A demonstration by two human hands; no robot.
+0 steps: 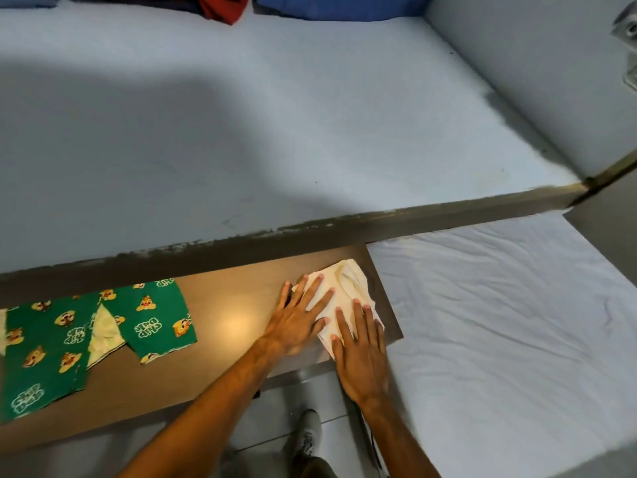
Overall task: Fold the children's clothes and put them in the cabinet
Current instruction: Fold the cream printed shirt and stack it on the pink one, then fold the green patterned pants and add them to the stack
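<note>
A small cream-white garment (348,282) lies folded near the right end of a brown wooden table (227,305). My left hand (300,319) presses flat on its left part, fingers spread. My right hand (360,343) lies flat on its lower right part, fingers straight. Both palms face down and neither grips the cloth. At the table's left end a green pair of children's pyjama shorts (86,332) with a cartoon chipmunk print lies spread out flat, apart from my hands.
A light blue wall (275,115) with a dark skirting strip runs behind the table. A bed with a white sheet (499,322) adjoins the table's right end. Red and blue cloth (224,6) shows at the top edge. My shoe (306,436) stands on the tiled floor.
</note>
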